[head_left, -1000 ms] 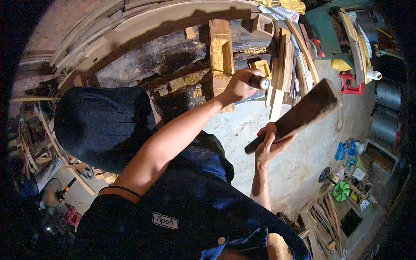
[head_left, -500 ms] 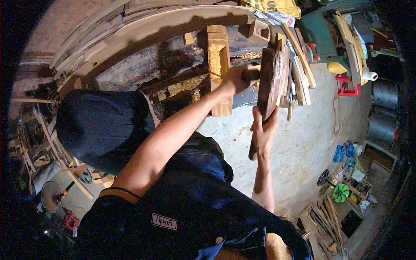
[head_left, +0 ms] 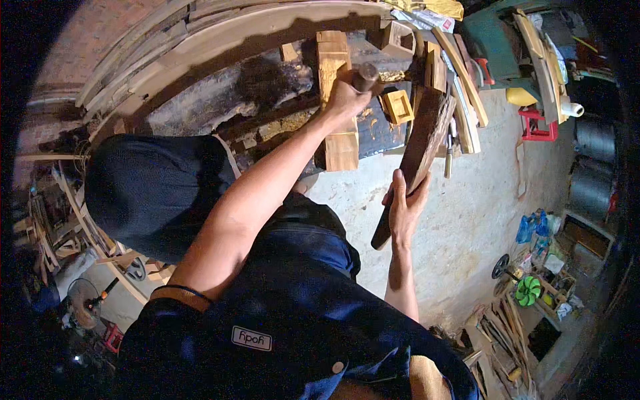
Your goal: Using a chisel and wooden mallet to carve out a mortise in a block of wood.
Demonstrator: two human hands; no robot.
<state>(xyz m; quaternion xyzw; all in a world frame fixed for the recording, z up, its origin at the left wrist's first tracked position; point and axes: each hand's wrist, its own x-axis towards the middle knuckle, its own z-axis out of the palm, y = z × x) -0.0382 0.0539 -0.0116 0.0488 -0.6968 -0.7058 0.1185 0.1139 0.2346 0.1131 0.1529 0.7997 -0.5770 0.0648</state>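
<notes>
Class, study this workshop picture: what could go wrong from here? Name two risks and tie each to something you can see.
1. The right hand grips only the low end of the dark plank, so it may twist or slip.
2. The left hand holds a hammer handle close to stacked wood blocks; a swing might glance off or topple them.

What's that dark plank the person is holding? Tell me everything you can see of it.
The dark plank is a long, flat piece of dark brown wood with rough edges. It stands tilted, its upper end among the lighter timber pieces stacked against the wall. The right hand grips it near its narrower lower end.
</notes>
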